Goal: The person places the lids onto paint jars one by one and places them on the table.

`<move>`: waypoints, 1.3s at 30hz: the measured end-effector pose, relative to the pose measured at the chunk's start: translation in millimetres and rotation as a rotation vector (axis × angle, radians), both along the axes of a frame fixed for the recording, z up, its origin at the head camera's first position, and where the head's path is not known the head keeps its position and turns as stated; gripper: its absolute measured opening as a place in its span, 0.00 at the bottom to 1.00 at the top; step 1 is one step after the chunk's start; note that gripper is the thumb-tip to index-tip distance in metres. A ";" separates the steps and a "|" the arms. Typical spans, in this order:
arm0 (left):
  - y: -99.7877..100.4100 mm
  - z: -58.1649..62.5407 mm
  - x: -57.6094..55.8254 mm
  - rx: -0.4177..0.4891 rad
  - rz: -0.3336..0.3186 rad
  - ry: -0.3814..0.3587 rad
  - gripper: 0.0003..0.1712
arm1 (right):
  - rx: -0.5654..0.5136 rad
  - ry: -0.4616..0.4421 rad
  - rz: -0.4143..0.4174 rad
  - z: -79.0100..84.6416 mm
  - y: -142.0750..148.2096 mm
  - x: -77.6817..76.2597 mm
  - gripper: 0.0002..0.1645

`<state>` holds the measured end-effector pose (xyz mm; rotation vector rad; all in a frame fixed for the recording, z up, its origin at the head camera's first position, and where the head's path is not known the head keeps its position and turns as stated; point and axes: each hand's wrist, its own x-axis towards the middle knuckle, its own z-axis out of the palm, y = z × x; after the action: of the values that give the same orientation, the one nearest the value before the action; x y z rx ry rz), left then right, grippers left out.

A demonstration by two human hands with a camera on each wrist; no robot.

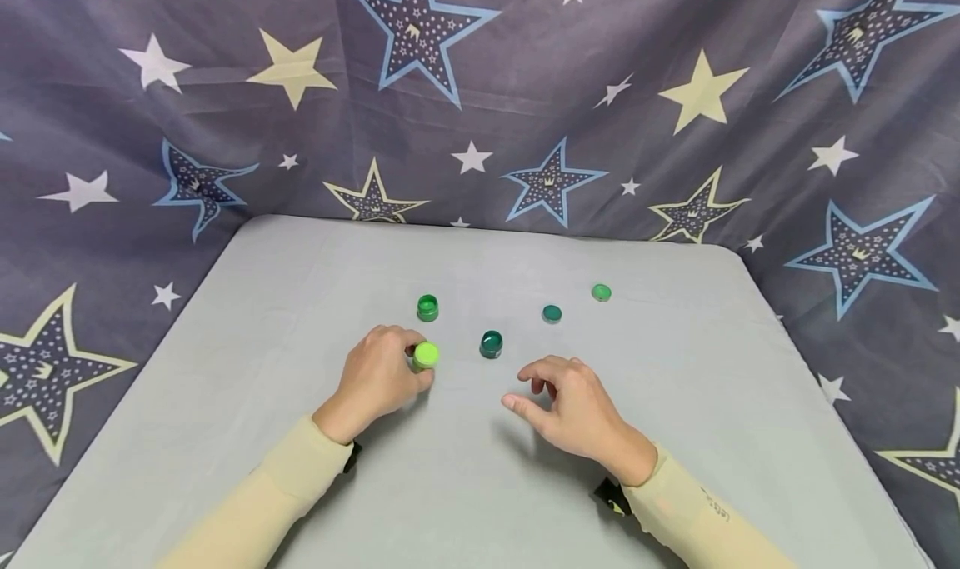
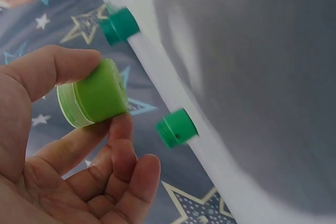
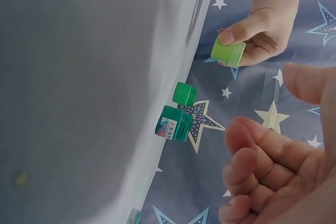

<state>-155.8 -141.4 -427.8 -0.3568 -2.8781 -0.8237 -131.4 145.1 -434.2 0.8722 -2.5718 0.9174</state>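
Note:
My left hand [image 1: 381, 371] pinches a small lime-green paint jar [image 1: 426, 355] between thumb and fingers. In the left wrist view the lime jar [image 2: 98, 94] has its clear-rimmed lid on. To the right, my right hand [image 1: 573, 406] hovers over the table with fingers loosely bent and nothing in them. Ahead of it stands an uncapped dark green jar [image 1: 491, 345], whose printed label shows in the right wrist view. Just beyond my left hand is an uncapped mid-green jar [image 1: 427, 307].
Two loose lids lie at the right rear: a dark green lid [image 1: 552, 313] and a lighter green lid [image 1: 602, 291]. A pale grey cloth covers the table [image 1: 480, 486]. Behind it hangs a dark curtain [image 1: 517, 102] patterned with stars.

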 end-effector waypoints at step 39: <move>-47.8 -7.6 -39.0 -0.131 0.121 -0.163 0.27 | 0.010 0.001 -0.015 -3.5 6.0 -3.9 0.18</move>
<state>-194.8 -189.2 -435.4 -0.1320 -3.0768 -0.6761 -135.3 151.1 -437.7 0.8548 -2.5808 0.9001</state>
